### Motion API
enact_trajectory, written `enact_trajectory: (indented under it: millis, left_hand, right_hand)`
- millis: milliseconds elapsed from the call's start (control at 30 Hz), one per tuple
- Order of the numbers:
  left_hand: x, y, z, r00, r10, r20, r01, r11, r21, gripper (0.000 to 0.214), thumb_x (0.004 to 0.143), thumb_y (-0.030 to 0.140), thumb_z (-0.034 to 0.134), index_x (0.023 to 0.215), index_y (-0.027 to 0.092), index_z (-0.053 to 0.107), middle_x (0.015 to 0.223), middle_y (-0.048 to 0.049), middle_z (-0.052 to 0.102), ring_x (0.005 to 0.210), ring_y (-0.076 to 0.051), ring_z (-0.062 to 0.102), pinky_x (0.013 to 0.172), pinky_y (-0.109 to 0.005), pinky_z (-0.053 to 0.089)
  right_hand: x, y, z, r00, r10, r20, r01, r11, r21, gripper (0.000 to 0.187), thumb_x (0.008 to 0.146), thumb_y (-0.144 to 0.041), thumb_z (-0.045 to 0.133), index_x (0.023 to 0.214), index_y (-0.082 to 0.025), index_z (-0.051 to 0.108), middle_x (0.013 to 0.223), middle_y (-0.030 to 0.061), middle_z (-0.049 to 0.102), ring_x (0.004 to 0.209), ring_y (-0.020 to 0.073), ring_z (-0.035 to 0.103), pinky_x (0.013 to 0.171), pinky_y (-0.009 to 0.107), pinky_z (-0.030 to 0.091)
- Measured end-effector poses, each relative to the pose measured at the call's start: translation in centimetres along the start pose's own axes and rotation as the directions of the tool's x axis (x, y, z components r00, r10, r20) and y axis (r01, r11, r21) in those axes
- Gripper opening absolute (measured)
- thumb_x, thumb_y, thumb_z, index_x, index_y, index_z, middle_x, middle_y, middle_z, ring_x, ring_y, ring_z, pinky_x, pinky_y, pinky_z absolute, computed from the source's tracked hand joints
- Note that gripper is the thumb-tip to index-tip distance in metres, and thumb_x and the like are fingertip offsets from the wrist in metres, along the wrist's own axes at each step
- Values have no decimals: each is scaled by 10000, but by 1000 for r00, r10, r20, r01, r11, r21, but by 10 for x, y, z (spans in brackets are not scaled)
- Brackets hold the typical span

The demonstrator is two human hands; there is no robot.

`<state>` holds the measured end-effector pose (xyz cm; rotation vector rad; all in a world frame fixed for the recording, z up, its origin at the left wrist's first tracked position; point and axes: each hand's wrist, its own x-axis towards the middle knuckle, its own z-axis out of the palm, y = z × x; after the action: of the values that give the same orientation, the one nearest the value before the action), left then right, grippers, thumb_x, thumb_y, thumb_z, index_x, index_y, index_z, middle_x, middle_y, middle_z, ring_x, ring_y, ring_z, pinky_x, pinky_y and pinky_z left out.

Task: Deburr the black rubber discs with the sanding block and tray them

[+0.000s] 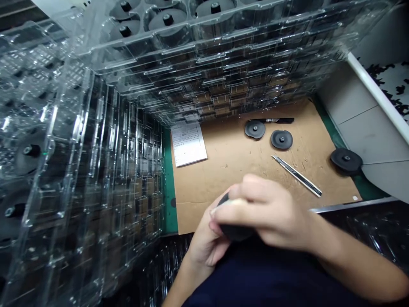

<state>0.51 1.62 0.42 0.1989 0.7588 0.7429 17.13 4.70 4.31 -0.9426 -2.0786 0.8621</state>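
Observation:
Both hands hold a round black disc part (235, 232) low over the near edge of the brown cardboard sheet (230, 162). My right hand (263, 211) grips it from above with its fingers curled over the rim. My left hand (204, 241) supports it from below and the left side. Hand and fingers hide most of the disc. Beyond my hands, a steel-and-black utility knife (297, 175) lies on the cardboard. Two similar black discs (254, 129) (281, 139) rest near a black marker pen (277, 120).
Tall stacks of clear plastic trays (204, 72) holding black discs wall off the left and far sides. A printed paper sheet (188, 143) lies on the cardboard, over a green cutting mat (334, 123). Another black disc (347, 161) sits at the right, against a grey panel.

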Motion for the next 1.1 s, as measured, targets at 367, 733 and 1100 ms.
enact_trajectory:
  millis: [367,733,1100]
  left_hand:
    - [-8,-2,-10,997,38,69,-31,995,-98,644,597,461,759,1175,237,585,1199,-132,604,973,-311,639,812,-413,533]
    - [-8,-10,-10,980,183,-73,-181,983,31,577,618,378,775,1155,251,607,1196,-55,631,1122,-213,562,959,-282,437]
    - [-8,-10,-5,955,272,-117,-265,961,73,618,548,434,789,1123,278,629,1185,-42,641,1063,-197,590,879,-245,474]
  right_hand:
    - [-81,59,49,823,563,75,-563,826,-24,235,884,-167,448,1027,-184,634,943,47,673,871,163,634,763,297,509]
    - [-24,-26,9,976,198,-91,-208,971,-117,346,873,-74,459,1132,-254,601,936,1,683,805,142,599,710,294,432]
    - [-30,-31,6,949,300,-99,-312,937,-158,374,845,-48,509,1133,-268,599,922,-11,689,758,139,581,699,307,385]
